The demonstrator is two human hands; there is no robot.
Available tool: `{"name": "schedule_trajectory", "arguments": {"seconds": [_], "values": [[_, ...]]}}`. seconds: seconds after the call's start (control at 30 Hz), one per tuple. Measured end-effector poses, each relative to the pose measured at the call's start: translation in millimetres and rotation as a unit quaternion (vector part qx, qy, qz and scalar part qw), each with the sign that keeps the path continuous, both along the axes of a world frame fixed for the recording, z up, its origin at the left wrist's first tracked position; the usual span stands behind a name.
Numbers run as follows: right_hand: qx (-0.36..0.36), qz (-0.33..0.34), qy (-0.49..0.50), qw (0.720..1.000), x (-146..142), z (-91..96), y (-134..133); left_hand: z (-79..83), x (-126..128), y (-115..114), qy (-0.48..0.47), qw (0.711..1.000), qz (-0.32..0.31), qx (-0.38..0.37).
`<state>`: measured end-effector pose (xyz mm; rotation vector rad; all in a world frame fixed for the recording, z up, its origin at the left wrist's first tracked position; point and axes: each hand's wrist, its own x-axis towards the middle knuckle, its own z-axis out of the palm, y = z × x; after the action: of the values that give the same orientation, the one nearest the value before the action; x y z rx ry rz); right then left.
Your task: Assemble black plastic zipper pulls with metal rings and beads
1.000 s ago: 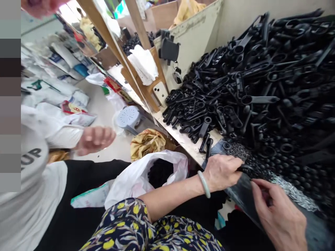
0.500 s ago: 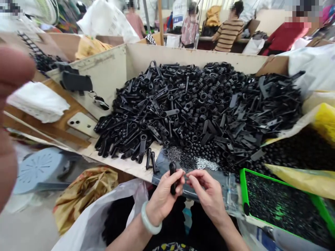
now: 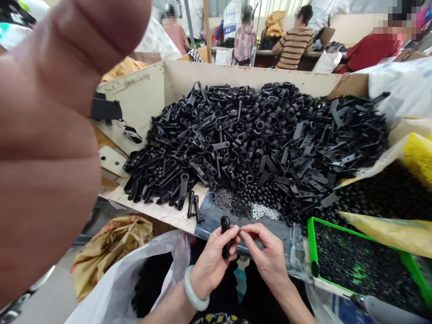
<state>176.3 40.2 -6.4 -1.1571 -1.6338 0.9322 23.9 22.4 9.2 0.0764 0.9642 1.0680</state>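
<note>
My left hand (image 3: 214, 261), with a pale green bangle on the wrist, is closed around a short black plastic part (image 3: 225, 235) held upright. My right hand (image 3: 265, 252) pinches at that part's side with thumb and forefinger; what it holds is too small to see. Both hands hover at the front edge of the bench, over a grey mat (image 3: 286, 236) with small piles of black beads and silver bits (image 3: 263, 210). Behind them lies a big heap of black plastic parts (image 3: 256, 139).
Another person's blurred hand (image 3: 50, 135) fills the left side close to the camera. A white bag (image 3: 135, 288) of black pieces sits below left. A green tray (image 3: 357, 261) of small black parts sits at right, a yellow bag (image 3: 416, 157) beyond it. Several people work at the back.
The view swung from the left of the bench to face it. My left hand picked up a black part and my right hand joined it. The other person's hand moved closer to the camera.
</note>
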Motion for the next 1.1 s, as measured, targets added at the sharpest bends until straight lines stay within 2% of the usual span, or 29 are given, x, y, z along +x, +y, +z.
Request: {"name": "schedule_trajectory", "arguments": {"seconds": [0.23,0.77,1.1], "values": [[-0.001,-0.005,0.003,1.0,3,-6.2,0,-1.0,4,0,0.001,1.0,-0.011,0.005],[-0.042,-0.007,0.044,0.998,-6,10.7,-8,6.8,0,-6,-0.03,0.999,-0.021,0.032],[-0.034,-0.02,0.058,0.998,-5,4.4,-10,7.7,5,-9,-0.044,0.999,-0.013,0.016]]}}
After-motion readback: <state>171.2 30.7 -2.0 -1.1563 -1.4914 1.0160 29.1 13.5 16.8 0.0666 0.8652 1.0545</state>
